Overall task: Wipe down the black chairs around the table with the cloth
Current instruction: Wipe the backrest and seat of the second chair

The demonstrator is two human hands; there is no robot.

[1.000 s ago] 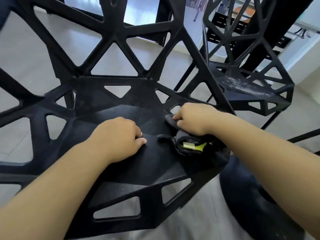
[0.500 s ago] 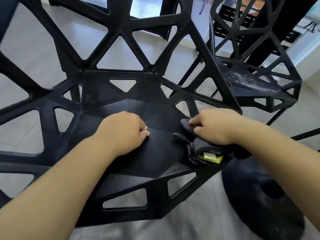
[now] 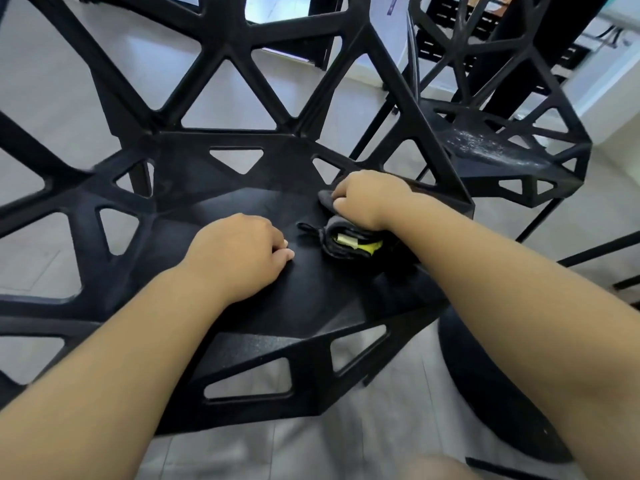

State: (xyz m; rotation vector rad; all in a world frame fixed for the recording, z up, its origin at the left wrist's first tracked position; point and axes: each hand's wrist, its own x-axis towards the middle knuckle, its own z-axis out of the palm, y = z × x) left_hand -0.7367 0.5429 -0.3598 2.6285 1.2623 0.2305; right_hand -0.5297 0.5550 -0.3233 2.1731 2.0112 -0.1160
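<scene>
Cloth position: dark cloth [image 3: 341, 233] with a yellow tag sits bunched on the right part of the seat, under the right hand [image 3: 367, 199]; half a second ago it was at the seat's near right edge, now it lies farther in, toward the backrest corner
Right hand: fingers curled down over the cloth, pinning it to the seat, knuckles pointing left
Left hand: left hand [image 3: 239, 254] rests as a loose fist on the middle of the seat, fingers tucked under, holding nothing, about where it was before
Near chair: near chair [image 3: 263, 344] shows a dark, even seat
Far chair: far chair [image 3: 491, 150] on the right carries pale streaks on its seat
Meaning: stroke looks to be working back across the right side of this seat; the far chair likely still needs wiping
</scene>
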